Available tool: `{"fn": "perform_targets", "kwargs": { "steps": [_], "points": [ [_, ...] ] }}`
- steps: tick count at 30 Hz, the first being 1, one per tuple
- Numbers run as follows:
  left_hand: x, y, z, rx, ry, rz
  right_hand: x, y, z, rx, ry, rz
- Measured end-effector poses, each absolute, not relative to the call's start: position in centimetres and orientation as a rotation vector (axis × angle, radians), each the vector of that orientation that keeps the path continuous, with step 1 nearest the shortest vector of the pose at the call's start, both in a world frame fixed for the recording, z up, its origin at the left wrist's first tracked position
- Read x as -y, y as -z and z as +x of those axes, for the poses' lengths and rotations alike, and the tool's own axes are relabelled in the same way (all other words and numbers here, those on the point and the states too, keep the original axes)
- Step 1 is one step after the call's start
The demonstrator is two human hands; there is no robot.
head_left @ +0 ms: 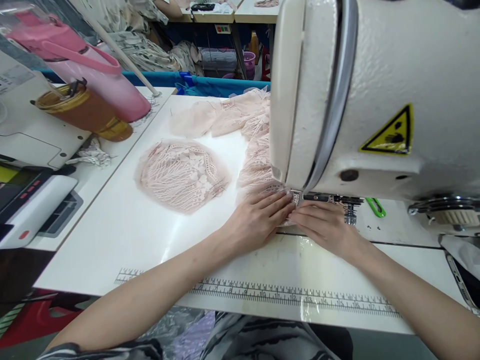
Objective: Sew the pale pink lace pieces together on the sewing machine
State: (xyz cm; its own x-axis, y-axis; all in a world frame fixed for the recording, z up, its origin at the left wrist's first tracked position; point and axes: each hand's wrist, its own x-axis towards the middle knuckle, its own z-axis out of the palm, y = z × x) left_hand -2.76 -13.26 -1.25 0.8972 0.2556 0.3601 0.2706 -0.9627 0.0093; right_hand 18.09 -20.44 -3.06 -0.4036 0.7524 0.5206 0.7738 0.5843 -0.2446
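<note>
My left hand (258, 218) lies with fingers stretched out on pink lace fabric (258, 150), just left of the sewing machine's presser foot (296, 198). From the other side, my right hand (325, 226) reaches in with extended fingers, its tips close to the left fingertips. Little of the fabric shows beneath the hands, and the right thumb is hidden. The white sewing machine (382, 90) stands over the right hand. Behind my left hand, the lace runs back in gathered folds. A separate lace piece (183, 175) lies flat to the left.
A ruler strip (270, 294) runs along the table's front edge. Left stand a pink bottle (101, 82), an amber cup (86, 112) and another machine (26, 120). Green thread snips (375, 207) lie behind the right hand; a phone (463, 280) is far right. Blue cloth (217, 86) borders the back.
</note>
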Motion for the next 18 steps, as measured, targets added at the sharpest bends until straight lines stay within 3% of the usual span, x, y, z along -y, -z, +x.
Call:
{"fn": "perform_targets", "kwargs": {
  "steps": [18],
  "points": [
    [13.02, 1.00, -2.73, 0.411, 0.568, -3.014, 20.61, 2.82, 17.60, 2.216, 0.136, -1.208]
  ]
}}
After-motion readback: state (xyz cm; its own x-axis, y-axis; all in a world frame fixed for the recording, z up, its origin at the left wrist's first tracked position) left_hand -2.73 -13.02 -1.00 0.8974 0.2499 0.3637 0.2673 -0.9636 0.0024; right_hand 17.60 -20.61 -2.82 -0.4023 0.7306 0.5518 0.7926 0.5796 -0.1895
